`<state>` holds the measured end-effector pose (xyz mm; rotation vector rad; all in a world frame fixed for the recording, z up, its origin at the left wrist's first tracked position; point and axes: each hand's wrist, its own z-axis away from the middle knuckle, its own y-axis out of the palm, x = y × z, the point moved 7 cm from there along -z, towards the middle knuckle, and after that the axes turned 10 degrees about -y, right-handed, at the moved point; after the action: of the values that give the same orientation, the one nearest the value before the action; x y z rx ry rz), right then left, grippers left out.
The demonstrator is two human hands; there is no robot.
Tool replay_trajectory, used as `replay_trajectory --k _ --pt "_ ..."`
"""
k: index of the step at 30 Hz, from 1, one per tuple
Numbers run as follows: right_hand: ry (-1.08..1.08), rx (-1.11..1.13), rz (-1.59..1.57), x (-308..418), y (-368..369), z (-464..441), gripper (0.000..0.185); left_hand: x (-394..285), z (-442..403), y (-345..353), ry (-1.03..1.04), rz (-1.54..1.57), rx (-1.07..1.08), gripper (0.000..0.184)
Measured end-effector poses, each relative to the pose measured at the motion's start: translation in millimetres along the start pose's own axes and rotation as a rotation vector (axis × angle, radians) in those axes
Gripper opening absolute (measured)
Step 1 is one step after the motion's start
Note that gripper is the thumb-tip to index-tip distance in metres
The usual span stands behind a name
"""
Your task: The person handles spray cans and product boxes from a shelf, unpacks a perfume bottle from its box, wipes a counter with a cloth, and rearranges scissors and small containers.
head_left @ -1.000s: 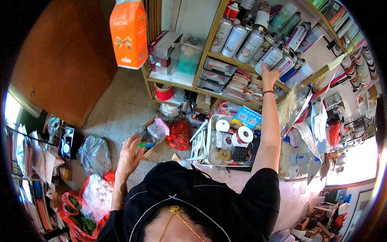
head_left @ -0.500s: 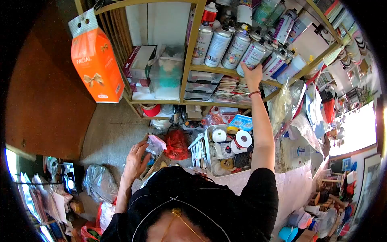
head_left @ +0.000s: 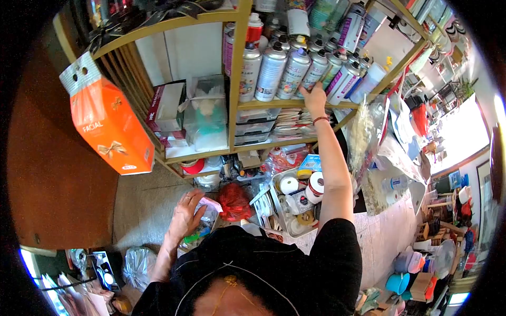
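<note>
My right hand (head_left: 314,100) reaches up to the shelf and grips the lower part of a spray can (head_left: 315,71), thumb on its front. That can stands in the front row, between a silver spray can with a purple nozzle (head_left: 293,75) and a greenish spray can (head_left: 332,69). To their right leans a white and purple spray can (head_left: 342,83). Low on the left, my left hand (head_left: 185,211) hangs with its fingers apart and holds nothing. Beside its fingertips is a clear and pink plastic bag (head_left: 211,206); whether they touch I cannot tell.
An orange tissue pack (head_left: 112,124) hangs at the shelf's left end. Beneath the cans are stacked clear drawers (head_left: 255,126) and paper packets (head_left: 292,124). A white tray (head_left: 279,208) with tape rolls and a red plastic bag (head_left: 234,202) lie low in front. Wrapped dried flowers (head_left: 363,126) stand right.
The gripped can, earlier sticking out at a tilt, now sits more upright and deeper in the row. My view has shifted; my left hand remains low, beside the plastic bag.
</note>
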<state>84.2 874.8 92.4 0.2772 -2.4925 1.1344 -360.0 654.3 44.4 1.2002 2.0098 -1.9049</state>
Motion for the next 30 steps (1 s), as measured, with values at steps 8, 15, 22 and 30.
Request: replay_trajectory --k 8,15,22,30 --pt "-0.206 -0.538 0.153 -6.9 -83.1 24.3 0.057 -32.3 -45.0 22.7 0.039 0.014 0.039 0.033" --pt "0.116 -0.396 -0.115 -86.3 -72.0 -3.2 0.074 -54.3 -56.7 42.8 0.043 -0.022 0.099 0.033" --pt "0.098 -0.328 -0.205 -67.6 -95.8 2.1 0.059 -72.3 -63.6 43.3 0.071 0.009 0.095 0.036" --pt "-0.18 -0.057 -0.568 53.3 -110.6 69.5 0.06 -125.6 -138.3 44.3 0.109 0.286 0.048 0.066"
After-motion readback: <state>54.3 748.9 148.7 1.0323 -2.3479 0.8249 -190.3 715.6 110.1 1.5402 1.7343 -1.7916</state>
